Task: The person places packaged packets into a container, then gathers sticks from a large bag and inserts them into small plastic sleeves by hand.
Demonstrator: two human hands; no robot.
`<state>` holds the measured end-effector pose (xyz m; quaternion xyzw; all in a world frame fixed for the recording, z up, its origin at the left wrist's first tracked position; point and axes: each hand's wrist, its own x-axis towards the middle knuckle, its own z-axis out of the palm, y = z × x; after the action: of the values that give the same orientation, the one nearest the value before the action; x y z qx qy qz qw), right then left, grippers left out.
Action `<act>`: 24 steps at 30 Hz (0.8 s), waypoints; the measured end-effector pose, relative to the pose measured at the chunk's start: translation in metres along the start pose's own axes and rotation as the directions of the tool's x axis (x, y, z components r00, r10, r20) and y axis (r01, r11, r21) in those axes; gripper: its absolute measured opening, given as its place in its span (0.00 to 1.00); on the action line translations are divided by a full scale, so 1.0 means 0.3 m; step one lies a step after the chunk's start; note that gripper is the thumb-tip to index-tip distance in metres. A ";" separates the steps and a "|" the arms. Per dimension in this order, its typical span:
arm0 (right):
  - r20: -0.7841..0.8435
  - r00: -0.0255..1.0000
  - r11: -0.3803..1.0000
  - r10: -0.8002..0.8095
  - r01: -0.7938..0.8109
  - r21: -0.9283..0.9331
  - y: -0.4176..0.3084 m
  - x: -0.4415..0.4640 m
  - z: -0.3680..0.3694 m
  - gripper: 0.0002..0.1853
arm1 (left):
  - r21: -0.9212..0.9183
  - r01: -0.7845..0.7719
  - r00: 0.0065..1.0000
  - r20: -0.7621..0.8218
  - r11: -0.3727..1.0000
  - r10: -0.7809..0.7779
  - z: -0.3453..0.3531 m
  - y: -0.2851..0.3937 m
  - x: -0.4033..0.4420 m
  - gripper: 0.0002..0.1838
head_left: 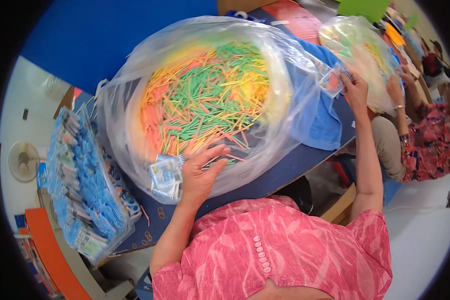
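A large clear plastic bag lies wide open on the table, full of thin pink, green, yellow and orange sticks. Over its near edge is my left hand, fingers stretched and apart, close to a few loose sticks. Just left of that hand, small blue-and-white printed packets rest in a stack on the bag's edge. Off to the right, my right hand pinches a small clear packet with a blue striped edge and pinkish contents.
A clear bin packed with blue packets stands at the left. A blue cloth lies on the dark blue table. At the right, a co-worker sits by another bag of sticks.
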<state>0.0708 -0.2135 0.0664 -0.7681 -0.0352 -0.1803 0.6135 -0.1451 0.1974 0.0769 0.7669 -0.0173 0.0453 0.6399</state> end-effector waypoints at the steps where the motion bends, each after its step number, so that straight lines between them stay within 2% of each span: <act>1: 0.057 0.998 0.991 0.037 -0.030 -0.128 0.066 0.031 -0.005 0.10 | 0.060 -0.041 0.999 0.030 0.997 0.039 -0.003 0.001 0.000 0.16; 2: 0.109 0.991 0.965 0.080 -0.049 -0.256 0.115 0.057 -0.005 0.10 | 0.070 -0.031 0.999 0.012 0.997 0.030 -0.014 -0.005 -0.012 0.16; 7: 0.119 0.991 0.980 0.057 -0.033 -0.194 0.230 0.147 -0.013 0.09 | 0.017 0.078 0.997 0.011 0.997 -0.078 -0.049 -0.026 -0.037 0.14; 10: -0.081 0.956 0.953 0.283 -0.271 0.135 0.234 0.172 0.001 0.09 | -0.005 0.124 0.992 -0.027 0.992 -0.124 -0.078 -0.023 -0.047 0.13; 11: -0.066 0.956 0.951 0.286 -0.275 0.139 0.263 0.194 -0.035 0.09 | 0.055 0.073 0.997 -0.034 0.996 -0.071 -0.086 -0.034 -0.049 0.13; 13: -0.202 0.970 0.988 0.137 -0.119 0.095 0.276 0.227 -0.062 0.10 | 0.187 -0.016 0.998 -0.051 0.982 0.026 -0.115 -0.050 -0.068 0.12; 15: -0.325 0.902 0.938 0.283 -0.190 0.291 0.228 0.220 -0.047 0.11 | 0.259 -0.037 0.993 -0.101 0.965 0.065 -0.142 -0.051 -0.092 0.11; 17: -0.421 0.877 0.957 0.233 -0.130 0.259 0.237 0.233 -0.065 0.10 | 0.380 -0.104 0.976 -0.139 0.919 0.169 -0.163 -0.052 -0.107 0.09; 18: -0.430 0.900 0.983 0.067 0.015 0.184 0.195 0.235 -0.052 0.10 | 0.388 -0.092 0.974 -0.155 0.917 0.163 -0.180 -0.055 -0.111 0.09; 19: -0.426 0.899 0.980 -0.101 0.163 0.113 0.125 0.231 -0.035 0.09 | 0.472 -0.098 0.956 -0.199 0.876 0.214 -0.201 -0.061 -0.118 0.08; 20: -0.409 0.908 0.980 -0.091 0.155 0.126 -0.031 0.130 -0.027 0.09 | 0.553 -0.095 0.936 -0.233 0.828 0.262 -0.222 -0.067 -0.129 0.08; 22: -0.079 0.984 0.971 -0.160 0.171 0.165 -0.298 0.005 0.216 0.07 | 0.635 -0.076 0.922 -0.249 0.768 0.297 -0.256 -0.070 -0.141 0.08; 23: 0.165 0.959 0.967 -0.230 0.205 0.152 -0.357 -0.086 0.306 0.06 | 0.684 -0.092 0.912 -0.235 0.724 0.338 -0.265 -0.072 -0.132 0.08; 24: 0.400 0.870 0.957 -0.287 0.247 0.150 -0.411 -0.156 0.396 0.04 | 0.728 -0.109 0.898 -0.220 0.677 0.381 -0.270 -0.075 -0.122 0.09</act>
<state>0.0211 -0.0620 0.1443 -0.7469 -0.2797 -0.0933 0.5960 -0.1834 0.2800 0.0659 0.9199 0.0123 0.2726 0.2817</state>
